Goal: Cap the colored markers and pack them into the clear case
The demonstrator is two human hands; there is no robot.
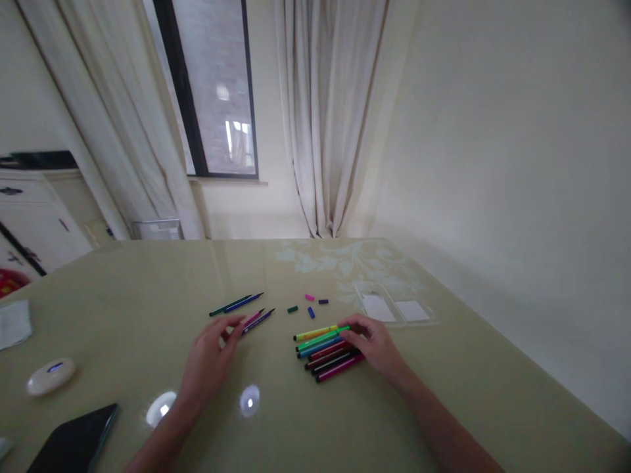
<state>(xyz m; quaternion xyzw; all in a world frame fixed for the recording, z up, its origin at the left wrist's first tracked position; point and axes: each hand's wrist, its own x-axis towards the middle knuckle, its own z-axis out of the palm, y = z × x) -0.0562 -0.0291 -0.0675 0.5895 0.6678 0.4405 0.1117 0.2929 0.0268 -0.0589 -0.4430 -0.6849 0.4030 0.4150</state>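
My left hand (214, 355) has its fingertips pinched at the rear ends of an uncapped pink pen (254, 318) and an uncapped dark purple pen (258, 321). Beyond it lie a dark green pen (229, 305) and a blue pen (243, 303), both uncapped. My right hand (372, 338) rests its thumb and fingers at the right end of a row of capped pens, touching the green pen (320, 340). A yellow pen (315, 333) and a magenta pen (339, 368) edge that row. Loose caps, pink (309, 297), green (292, 309) and blue (311, 313), lie between the groups.
An open clear plastic case (434, 320) lies behind my right hand on the glossy table (276, 427). At the left are a white oval object (51, 376), a black flat device (73, 440) and a pale cloth or tissue (14, 324). A wall borders the right side.
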